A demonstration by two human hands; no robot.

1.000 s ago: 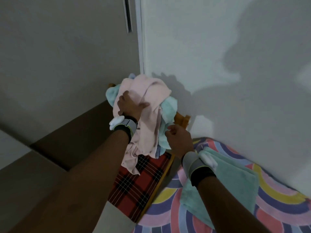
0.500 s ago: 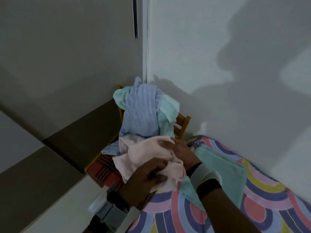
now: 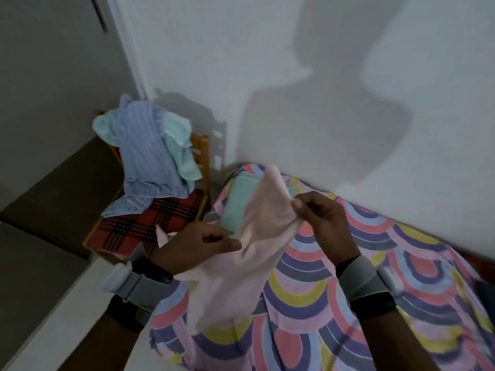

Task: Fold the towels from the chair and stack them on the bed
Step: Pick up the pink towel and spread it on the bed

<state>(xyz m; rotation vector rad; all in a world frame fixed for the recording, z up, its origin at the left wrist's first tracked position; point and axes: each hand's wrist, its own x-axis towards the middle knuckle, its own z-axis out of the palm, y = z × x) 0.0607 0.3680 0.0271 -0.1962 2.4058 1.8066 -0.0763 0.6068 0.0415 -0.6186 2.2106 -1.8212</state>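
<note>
Here the pink towel [image 3: 249, 253] hangs in the air over the near side of the bed [image 3: 375, 277], held by both hands. The left hand [image 3: 198, 243] grips it with curled fingers at about 8 o'clock from the middle of the view, and a small corner of the cloth pokes out behind that hand. The right hand [image 3: 322, 223] pinches the upper edge between thumb and fingertips at about 2 o'clock from the left hand. The two hands are apart, with a short stretch of cloth pulled between them; the rest of the towel drops in loose folds toward 6 o'clock, over the striped, many-coloured bedcover.

A folded green towel [image 3: 237, 207] lies flat on the bed at 12 o'clock from the left hand, partly hidden behind the pink one. At 10 o'clock stands the wooden chair [image 3: 202, 153] in the corner of the room. A blue striped towel [image 3: 148, 156] is draped over its back and down onto the seat, and a light green towel [image 3: 179, 148] is bunched beside and under it. The seat has a red checked cushion [image 3: 150, 223]. Each forearm wears a grey wristband [image 3: 356, 274].
</note>
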